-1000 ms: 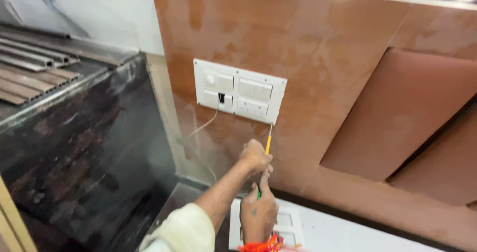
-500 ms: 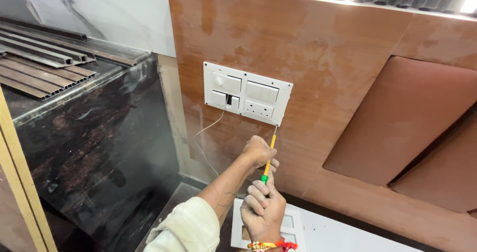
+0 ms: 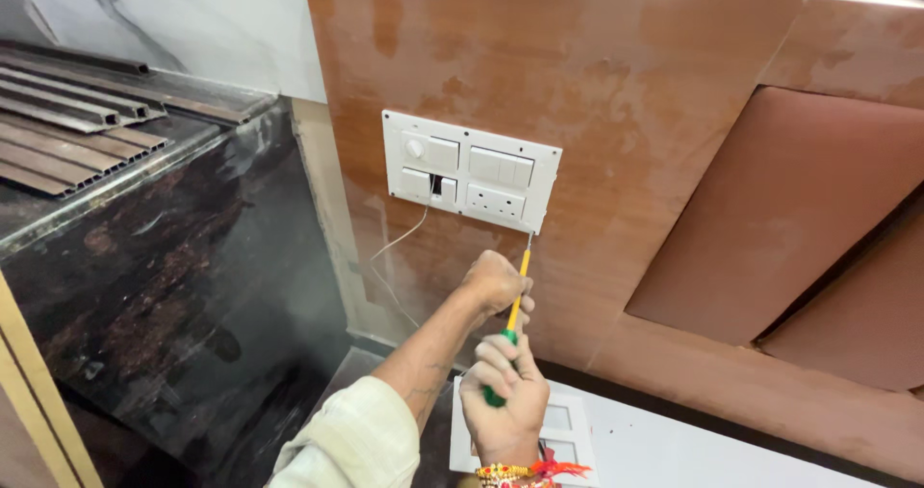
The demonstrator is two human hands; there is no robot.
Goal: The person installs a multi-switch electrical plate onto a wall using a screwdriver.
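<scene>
— Where is the screwdriver?

— The screwdriver (image 3: 513, 317) stands nearly upright below the white switch plate (image 3: 471, 171), its yellow shaft rising from a green handle. The tip sits at the plate's lower right corner, against the brown wall panel (image 3: 626, 103).

— And the hands?

— The right hand (image 3: 504, 399) is wrapped around the green handle, fingers curled shut on it, with a bright thread band at the wrist. The left hand (image 3: 494, 282) is higher up, fingers folded in a loose fist beside the yellow shaft, touching it; whether it truly grips the shaft I cannot tell. Its arm comes up from a pale sleeve (image 3: 348, 440).

— What is on the plate?

— A round knob, several rocker switches and a socket, plus one dark open slot. A thin white wire (image 3: 399, 243) hangs from beneath the plate down the wall.

— Anything else around?

— A second white plate (image 3: 561, 430) with square cutouts lies on the white surface under the right hand. To the left is a dark marbled cabinet (image 3: 164, 295), with long metal channels (image 3: 67, 122) lying on top.
</scene>
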